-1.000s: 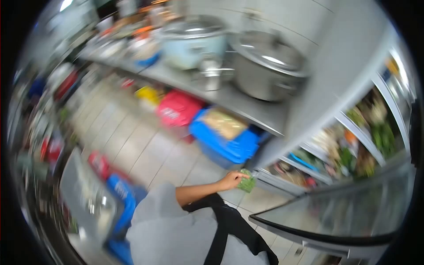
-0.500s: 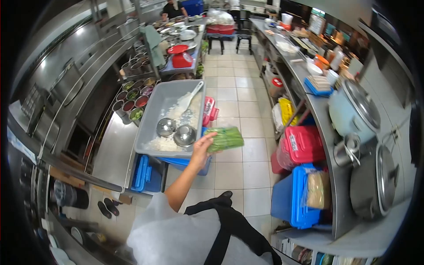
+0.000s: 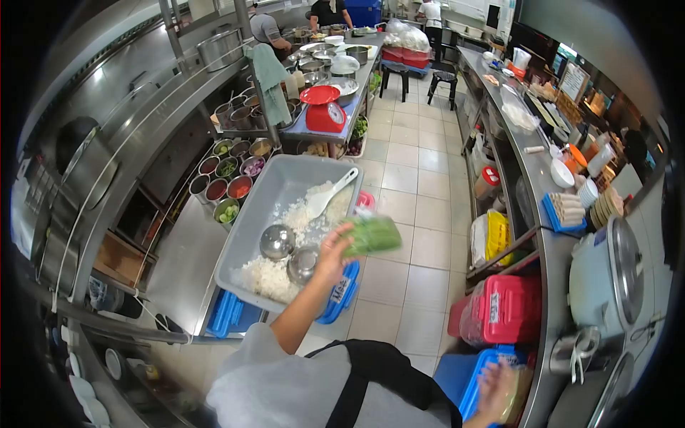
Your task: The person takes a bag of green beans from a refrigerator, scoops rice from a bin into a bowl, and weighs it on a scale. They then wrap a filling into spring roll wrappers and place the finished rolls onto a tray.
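My left hand (image 3: 332, 253) is closed around one end of a clear-wrapped pack of long green vegetables (image 3: 377, 236), blurred and held out over the floor. Just left of it is a grey tub (image 3: 232, 246) of cooked white rice (image 3: 270, 279). Two metal bowls, one nearer (image 3: 303, 265) and one farther (image 3: 277, 242), sit in the rice, and a white rice paddle (image 3: 330, 196) lies at the far side. At lower right, my right hand (image 3: 495, 391) is blurred with its fingers apart, in front of a blue-lidded box (image 3: 464, 378) and a tan package (image 3: 519, 399).
Small metal pots of cut vegetables (image 3: 239, 187) line the left counter. A red scale (image 3: 325, 114) stands beyond the tub. On the right are a counter (image 3: 524, 146), a rice cooker (image 3: 603, 278) and a red-lidded box (image 3: 510, 307). A tiled aisle (image 3: 421, 175) runs between. People work at the far end.
My right hand has come into view at lower right. The pack is still in my left hand, blurred by motion. The view has shifted, bringing more of the far end into sight.
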{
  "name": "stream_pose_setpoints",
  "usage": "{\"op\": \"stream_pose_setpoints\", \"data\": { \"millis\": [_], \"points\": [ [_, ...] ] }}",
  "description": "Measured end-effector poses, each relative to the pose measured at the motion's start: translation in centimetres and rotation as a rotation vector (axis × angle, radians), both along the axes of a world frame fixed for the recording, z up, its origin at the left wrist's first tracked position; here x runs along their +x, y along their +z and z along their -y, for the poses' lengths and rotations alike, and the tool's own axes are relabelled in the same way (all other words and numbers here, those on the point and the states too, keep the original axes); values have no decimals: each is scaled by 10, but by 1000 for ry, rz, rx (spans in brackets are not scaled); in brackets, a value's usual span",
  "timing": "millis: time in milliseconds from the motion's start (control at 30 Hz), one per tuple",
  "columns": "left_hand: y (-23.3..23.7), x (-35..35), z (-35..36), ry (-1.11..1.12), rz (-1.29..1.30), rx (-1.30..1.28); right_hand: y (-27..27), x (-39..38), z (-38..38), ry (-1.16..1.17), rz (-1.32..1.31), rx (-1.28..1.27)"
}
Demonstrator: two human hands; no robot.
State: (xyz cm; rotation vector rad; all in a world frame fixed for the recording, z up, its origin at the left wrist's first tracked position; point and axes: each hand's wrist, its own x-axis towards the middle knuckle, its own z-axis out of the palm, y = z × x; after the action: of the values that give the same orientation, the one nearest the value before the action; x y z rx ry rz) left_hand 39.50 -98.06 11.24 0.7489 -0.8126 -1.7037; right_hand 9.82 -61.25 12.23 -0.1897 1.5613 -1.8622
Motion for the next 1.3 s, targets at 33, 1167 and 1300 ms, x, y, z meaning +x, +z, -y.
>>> {"op": "stream_pose_setpoints", "data": {
  "millis": [33, 1167, 1300],
  "points": [
    [-9, -19, 5, -87, 50, 34, -29, -8, 40, 218, 70, 114],
    [-80, -219, 472, -132, 735, -19, -104, -327, 958, 413, 677, 96],
    [-85, -200, 511, 50, 880, 19, -111, -336, 1062, 364, 602, 90]
  ]
}}
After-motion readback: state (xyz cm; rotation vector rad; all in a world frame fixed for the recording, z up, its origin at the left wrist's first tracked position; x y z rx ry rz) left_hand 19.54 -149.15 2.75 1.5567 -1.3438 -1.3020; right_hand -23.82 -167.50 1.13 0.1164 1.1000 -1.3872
